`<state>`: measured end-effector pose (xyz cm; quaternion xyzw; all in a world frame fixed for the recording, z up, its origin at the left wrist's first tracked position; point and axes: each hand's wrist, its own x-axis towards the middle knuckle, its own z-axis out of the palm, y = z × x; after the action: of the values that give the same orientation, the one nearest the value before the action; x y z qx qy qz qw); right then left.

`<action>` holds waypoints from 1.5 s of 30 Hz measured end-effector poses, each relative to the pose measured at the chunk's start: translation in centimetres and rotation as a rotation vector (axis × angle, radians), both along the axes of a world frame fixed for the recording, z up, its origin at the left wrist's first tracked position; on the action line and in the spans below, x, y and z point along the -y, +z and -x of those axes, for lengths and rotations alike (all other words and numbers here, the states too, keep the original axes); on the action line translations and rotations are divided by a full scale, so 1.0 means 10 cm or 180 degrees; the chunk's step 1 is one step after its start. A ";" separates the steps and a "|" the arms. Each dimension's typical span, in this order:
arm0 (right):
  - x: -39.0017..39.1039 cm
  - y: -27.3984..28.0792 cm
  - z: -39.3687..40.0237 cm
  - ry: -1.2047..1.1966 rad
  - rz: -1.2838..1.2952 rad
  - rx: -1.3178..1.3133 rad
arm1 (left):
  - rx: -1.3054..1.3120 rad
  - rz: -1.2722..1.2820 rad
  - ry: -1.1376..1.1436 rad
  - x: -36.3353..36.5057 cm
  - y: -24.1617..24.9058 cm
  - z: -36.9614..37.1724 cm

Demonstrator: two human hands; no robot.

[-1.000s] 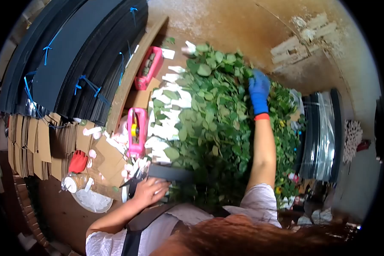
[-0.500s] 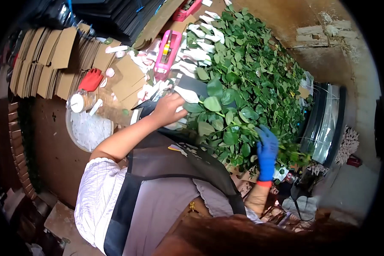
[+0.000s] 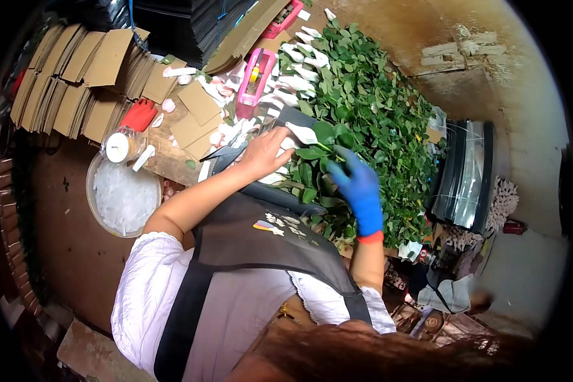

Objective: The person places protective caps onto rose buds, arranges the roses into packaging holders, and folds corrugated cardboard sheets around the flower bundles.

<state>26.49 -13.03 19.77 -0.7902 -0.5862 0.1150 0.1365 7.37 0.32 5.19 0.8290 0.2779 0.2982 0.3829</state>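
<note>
Left bare hand point(image 3: 267, 153) is at the narrow end of a white-wrapped flower bud point(image 3: 302, 134), thumb apart from the fingers; can't tell if it grips. Bud lies over a dark grey flat panel point(image 3: 294, 116), green stem point(image 3: 323, 147) pointing toward the right hand in a blue knitted glove point(image 3: 357, 186), thumb and fingers spread, over green leafy stems point(image 3: 388, 134). Pink plastic tape dispenser point(image 3: 256, 79) sits near the bud, beside other white-wrapped buds point(image 3: 297, 83).

Red glove point(image 3: 139, 115), white-lidded jar point(image 3: 122, 147) — brown floor point(image 3: 63, 223)
</note>
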 end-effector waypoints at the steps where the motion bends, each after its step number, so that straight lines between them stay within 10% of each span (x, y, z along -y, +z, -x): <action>1: -0.13 -0.11 0.09 -0.0096 0.0657 0.0181 | -0.0135 0.0096 -0.0018 -0.01 -0.01 -0.01; 15: -0.43 -0.86 0.20 -0.0256 0.0982 0.0451 | -0.0058 0.0737 0.0362 -0.08 0.25 0.07; 24: -0.36 -0.95 0.12 -0.0212 0.0713 0.0051 | 0.1759 0.1637 0.1109 -0.28 0.35 0.53; 27: -0.33 -0.91 0.08 -0.0024 0.0767 -0.0054 | 0.0684 0.2711 0.0559 -0.38 -0.15 0.67; 29: -0.39 -0.78 0.14 0.0032 0.1064 0.0181 | 0.0616 0.1439 0.0424 -0.27 -0.15 0.45; 32: -0.42 -0.94 0.24 -0.0185 0.1049 0.0519 | -0.0441 0.1865 0.0131 -0.26 -0.05 0.27; 45: -0.45 -0.92 0.29 -0.0392 0.1090 0.0483 | 0.1285 0.2649 0.1660 -0.16 -0.19 0.53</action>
<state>23.60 -8.53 10.53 -0.8427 -0.5173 0.1446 -0.0377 2.03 1.96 3.26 0.4364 0.4905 0.4017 0.6384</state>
